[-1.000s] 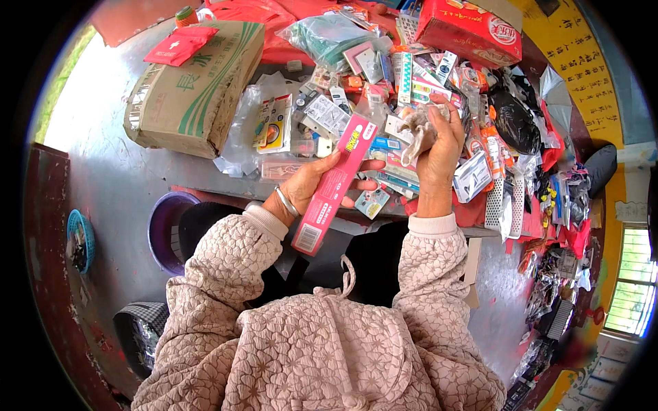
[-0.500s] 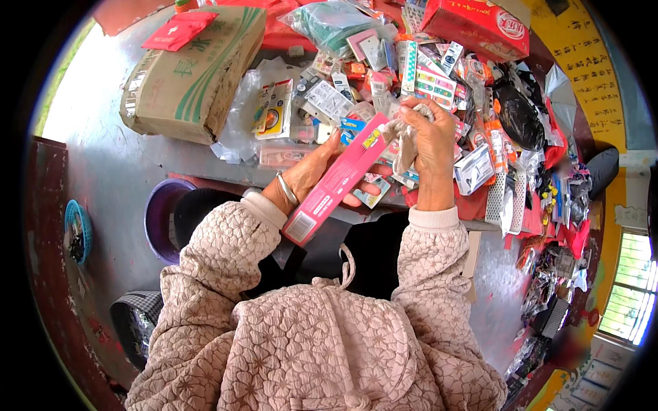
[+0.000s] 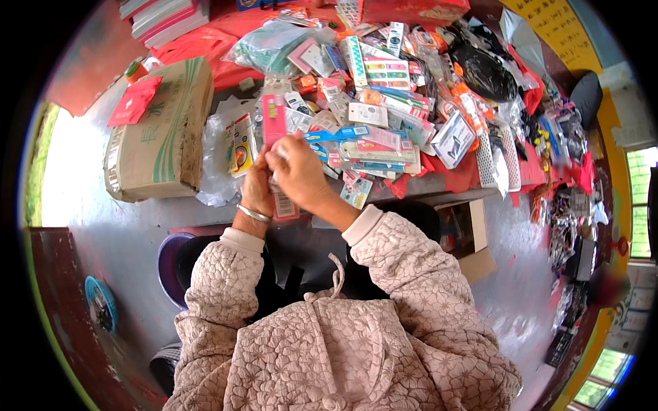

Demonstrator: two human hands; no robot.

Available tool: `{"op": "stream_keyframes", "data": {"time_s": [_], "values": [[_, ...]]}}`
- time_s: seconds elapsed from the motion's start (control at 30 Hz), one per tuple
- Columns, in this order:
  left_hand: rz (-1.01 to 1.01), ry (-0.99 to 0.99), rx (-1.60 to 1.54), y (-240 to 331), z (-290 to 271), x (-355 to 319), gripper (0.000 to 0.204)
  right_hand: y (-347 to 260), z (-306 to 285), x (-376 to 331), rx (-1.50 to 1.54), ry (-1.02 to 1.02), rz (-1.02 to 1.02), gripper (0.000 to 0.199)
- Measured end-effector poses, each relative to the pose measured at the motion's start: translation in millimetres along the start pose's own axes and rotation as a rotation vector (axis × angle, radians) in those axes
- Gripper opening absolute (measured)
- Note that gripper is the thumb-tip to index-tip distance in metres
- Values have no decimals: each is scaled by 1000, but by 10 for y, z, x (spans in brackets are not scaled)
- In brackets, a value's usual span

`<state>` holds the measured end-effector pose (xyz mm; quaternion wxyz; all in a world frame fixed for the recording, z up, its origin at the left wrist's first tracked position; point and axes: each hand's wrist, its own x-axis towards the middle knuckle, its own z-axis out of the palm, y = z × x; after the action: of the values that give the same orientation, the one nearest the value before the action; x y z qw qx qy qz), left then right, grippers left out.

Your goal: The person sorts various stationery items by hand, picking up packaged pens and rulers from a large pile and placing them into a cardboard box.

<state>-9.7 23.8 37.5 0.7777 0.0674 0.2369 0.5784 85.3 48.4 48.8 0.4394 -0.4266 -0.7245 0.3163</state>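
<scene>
A long, narrow pink box [image 3: 273, 120] stands nearly upright over the near edge of the crowded table. My left hand [image 3: 256, 188], with a silver bangle at the wrist, is closed round the box's left side. Across its front lies my right hand [image 3: 301, 175], fingers bent, pressing a pale rag against the middle of the box. Only a scrap of the rag shows between the fingers. Below the hands, the box's lower end with a barcode sticks out.
A worn cardboard carton [image 3: 154, 130] with a red packet [image 3: 136, 101] on it stands at left. Packaged small goods [image 3: 384, 130] heap the table ahead and right. A purple basin [image 3: 171, 267], a blue basket [image 3: 101, 303] and an open carton [image 3: 473, 264] sit lower down.
The pink box has swung from a slant to nearly upright and moved left. My right hand with the rag has come from the box's upper end to its middle. The view has shifted.
</scene>
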Motion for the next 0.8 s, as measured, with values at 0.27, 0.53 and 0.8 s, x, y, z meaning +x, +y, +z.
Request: {"op": "stream_keyframes", "data": {"time_s": [0.27,0.53,0.8], "values": [[360,-121,-54,333,-47,74,58,-389,-183,-278,-111,-260,-221,13],[363,-146,-87,540,-16,7,54,-132,-831,40,224,-111,163,23],[363,41,1153,-23,151,-71,42,40,-528,282,97,-164,345,49]]}}
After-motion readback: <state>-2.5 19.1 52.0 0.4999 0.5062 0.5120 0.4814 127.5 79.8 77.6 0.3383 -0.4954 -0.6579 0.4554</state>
